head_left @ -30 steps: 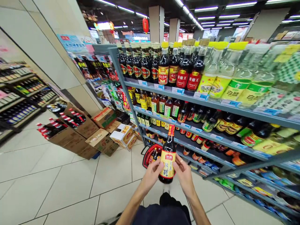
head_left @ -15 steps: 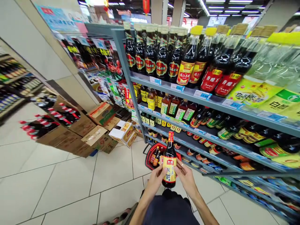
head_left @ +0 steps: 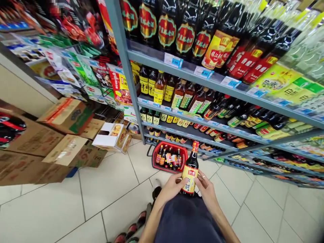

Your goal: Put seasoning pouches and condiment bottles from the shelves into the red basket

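Between my two hands, close to my body, stands a dark glass vinegar bottle [head_left: 190, 172] with a red neck wrap and a yellow label facing me. My left hand [head_left: 174, 185] is closed on its left side, thumb on the label. From the right, my right hand [head_left: 205, 185], with a ring on one finger, grips the same bottle. Beyond the hands, a red shopping basket [head_left: 155, 158] sits on the floor against the shelves, holding several sauce bottles [head_left: 162, 155] and small packets. My fingers behind the bottle are hidden.
Store shelves [head_left: 157, 57] packed with bottles rise ahead and to the right. Cardboard boxes [head_left: 63, 152] are stacked on the left floor, with a white open carton [head_left: 108, 135] beside them. Hanging food packets [head_left: 83, 71] line the left rack. A metal upright [head_left: 121, 50] marks the shelf corner.
My view has tilted down and moved nearer to the shelves, so more of the basket shows. Both hands still hold the bottle, which now leans slightly right.
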Motion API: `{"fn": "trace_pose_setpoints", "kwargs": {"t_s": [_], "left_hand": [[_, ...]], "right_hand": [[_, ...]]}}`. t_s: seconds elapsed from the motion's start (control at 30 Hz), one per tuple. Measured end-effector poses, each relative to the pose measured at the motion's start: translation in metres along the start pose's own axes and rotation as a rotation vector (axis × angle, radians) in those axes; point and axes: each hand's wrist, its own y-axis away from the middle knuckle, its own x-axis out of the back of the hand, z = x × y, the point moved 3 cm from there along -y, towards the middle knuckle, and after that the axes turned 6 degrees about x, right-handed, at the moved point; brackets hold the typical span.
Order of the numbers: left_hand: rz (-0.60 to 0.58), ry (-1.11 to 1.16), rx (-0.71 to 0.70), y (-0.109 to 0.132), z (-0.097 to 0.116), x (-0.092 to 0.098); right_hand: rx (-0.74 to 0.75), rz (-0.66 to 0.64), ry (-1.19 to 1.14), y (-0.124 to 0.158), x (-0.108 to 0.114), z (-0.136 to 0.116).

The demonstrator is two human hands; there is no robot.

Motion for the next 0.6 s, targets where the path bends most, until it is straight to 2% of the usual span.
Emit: {"fn": "trace_pose_setpoints", "kwargs": {"t_s": [0.23, 0.4, 0.5, 0.6], "left_hand": [[-0.076, -0.045, -0.004, 0.001, 0.002, -0.009], [-0.095, -0.083, 0.016, 0.001, -0.001, -0.019], [-0.093, -0.088, 0.024, -0.004, -0.007, -0.033], [-0.093, -0.109, 0.034, -0.011, -0.014, -0.055]], "right_hand": [[-0.018, 0.127, 0.028, 0.02, 0.01, 0.001], [-0.024, 0.155, 0.0, 0.028, 0.017, 0.002], [-0.019, 0.164, -0.022, 0.032, 0.031, 0.004], [-0.014, 0.199, -0.027, 0.038, 0.056, 0.01]]}}
